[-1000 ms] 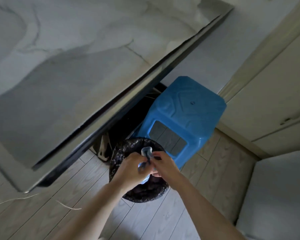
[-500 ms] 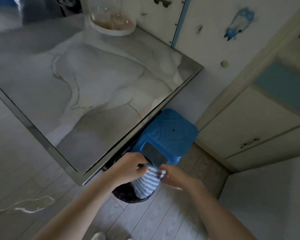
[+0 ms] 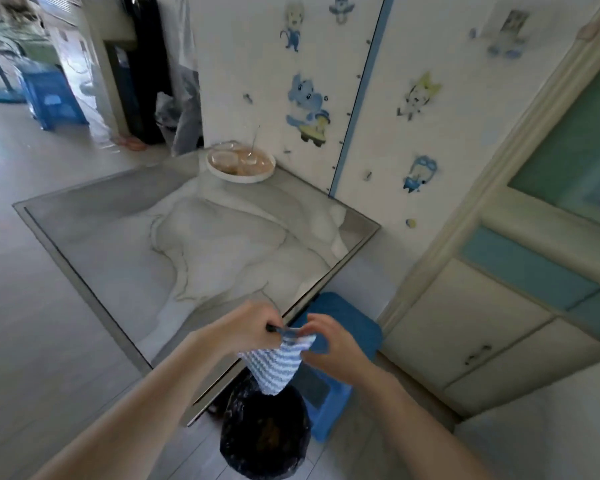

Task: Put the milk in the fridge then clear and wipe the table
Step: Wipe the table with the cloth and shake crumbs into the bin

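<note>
— While both hands hang at six o'clock in the view, what do they hold?

— The left hand (image 3: 246, 329) and the right hand (image 3: 333, 348) each pinch the top edge of a blue-and-white striped knitted cloth (image 3: 274, 367), fingers curled round it. It droops between them in a soft, ribbed point, with its tip over the mouth of the bin.

— Which bin?

— A round bin lined with a crinkled, glossy black plastic bag (image 3: 264, 441). It stands on the floor directly below the cloth, by the table's near corner. Something brownish shows dimly inside; I cannot tell what.

— And the table?

— A square table with a smooth, reflective grey-and-white marbled top (image 3: 153, 258) fills the middle of the view, towards eleven o'clock from the hands. Its thin, straight edge runs just beside the left hand.

— Anything on it?

— At its twelve o'clock corner, against the wall, sits a round, shallow white dish (image 3: 238, 176). It holds clear plastic tubs (image 3: 222, 157) with pale brown contents.

— What lies at three o'clock from the cloth?

— A blue moulded plastic stool (image 3: 347, 323), square-topped with rounded corners, just beside the bin and partly behind the right hand. Further towards three o'clock are flat cream cabinet doors (image 3: 465, 327).
</note>
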